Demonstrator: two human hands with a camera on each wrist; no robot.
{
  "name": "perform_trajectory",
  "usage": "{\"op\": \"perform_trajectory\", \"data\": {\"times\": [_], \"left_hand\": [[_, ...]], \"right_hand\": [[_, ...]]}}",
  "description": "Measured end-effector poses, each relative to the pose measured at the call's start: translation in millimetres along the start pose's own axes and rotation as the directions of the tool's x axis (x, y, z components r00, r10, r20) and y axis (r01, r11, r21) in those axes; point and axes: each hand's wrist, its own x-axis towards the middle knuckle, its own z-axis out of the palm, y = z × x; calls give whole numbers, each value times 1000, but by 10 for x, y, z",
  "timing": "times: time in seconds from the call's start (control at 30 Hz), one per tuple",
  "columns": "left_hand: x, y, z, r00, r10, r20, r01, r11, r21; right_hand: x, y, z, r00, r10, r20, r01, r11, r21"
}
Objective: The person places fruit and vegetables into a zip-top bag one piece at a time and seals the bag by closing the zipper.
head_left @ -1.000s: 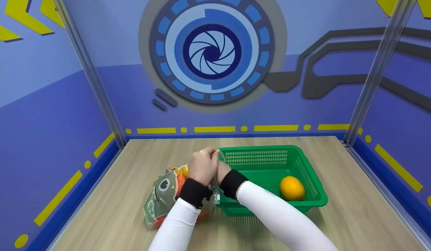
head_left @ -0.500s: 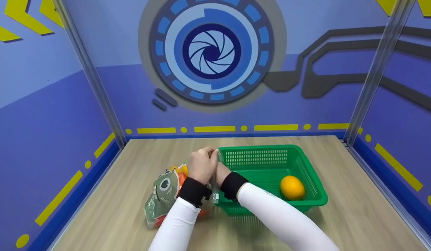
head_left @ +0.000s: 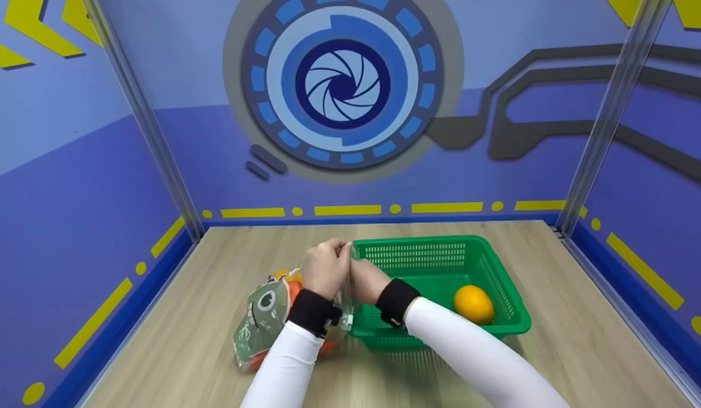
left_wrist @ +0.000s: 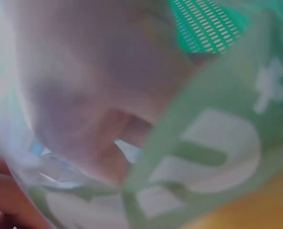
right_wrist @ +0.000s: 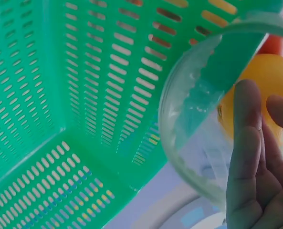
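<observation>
In the head view a clear zip bag [head_left: 265,306] with a green printed cartoon face lies left of the green basket [head_left: 418,283]. Yellow and red things show inside it. My left hand [head_left: 327,269] pinches the top edge of the bag beside the basket's left rim. My right hand [head_left: 370,280] is at the bag's mouth. In the right wrist view its fingers [right_wrist: 248,157] are fairly straight, thumb apart, close to an orange fruit [right_wrist: 265,90] at the bag's mouth. The left wrist view is blurred, with the bag's green print [left_wrist: 203,157] across it.
A single orange [head_left: 474,305] sits in the front right corner of the basket. The wooden tabletop [head_left: 571,317] is bounded by blue printed walls [head_left: 72,243] and metal corner posts [head_left: 602,124].
My right hand has shifted right, so more of it shows beside my left hand. The left hand keeps its hold on the bag, and the bag and basket stay put.
</observation>
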Motion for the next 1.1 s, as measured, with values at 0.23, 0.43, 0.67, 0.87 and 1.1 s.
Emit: {"op": "perform_trajectory", "data": {"times": [0.23,0.43,0.67,0.87,1.1], "left_hand": [[-6,-7,-40,998,-51,28,51,999,-6],[2,-7,-63,995,-81,50,81,997,-9],[-9,-5,-52,997,-62,35,62,998,-5],[-4,1,-35,998,-59,11,59,998,1],[-14,-23,-26,999,-53,1,53,999,11]], "right_hand": [[-110,91,-62,1000,16,-4,-15,988,156],[-145,138,-101,1000,19,19,-22,982,185],[-245,209,-245,996,85,26,-88,957,277],[-457,430,-533,989,136,49,-145,950,278],[-777,819,-770,943,280,179,-302,947,108]]}}
